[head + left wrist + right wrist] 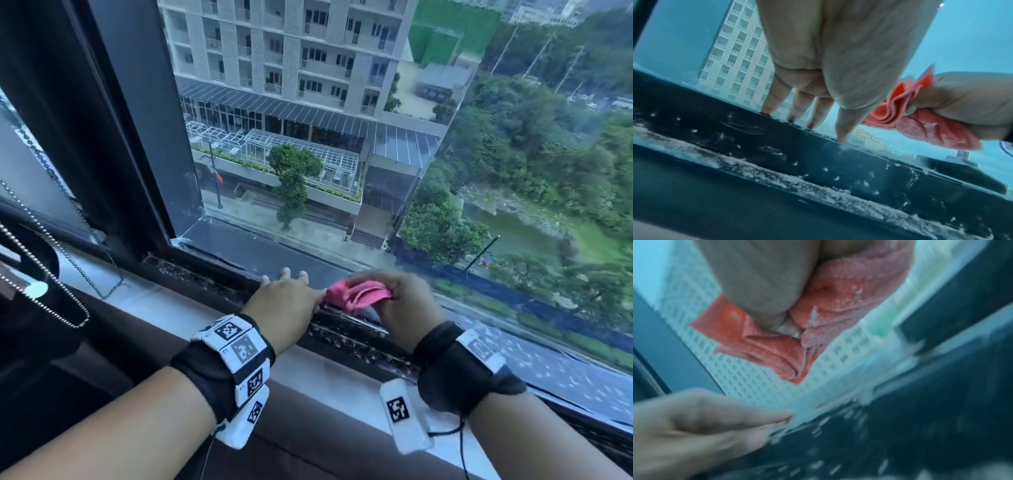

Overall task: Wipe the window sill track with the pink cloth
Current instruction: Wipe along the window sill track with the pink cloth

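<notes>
The pink cloth is bunched into folds, and my right hand grips it just above the dark window sill track. In the right wrist view the cloth hangs from my curled fingers, blurred. In the left wrist view the cloth shows at the right. My left hand lies beside the cloth on its left, with straight fingers whose tips touch the top edge of the track's inner rail. The track is speckled with dirt and debris.
The window glass stands right behind the track. A dark vertical frame rises at the left. A beaded blind chain hangs at the far left. A pale sill ledge runs below the track.
</notes>
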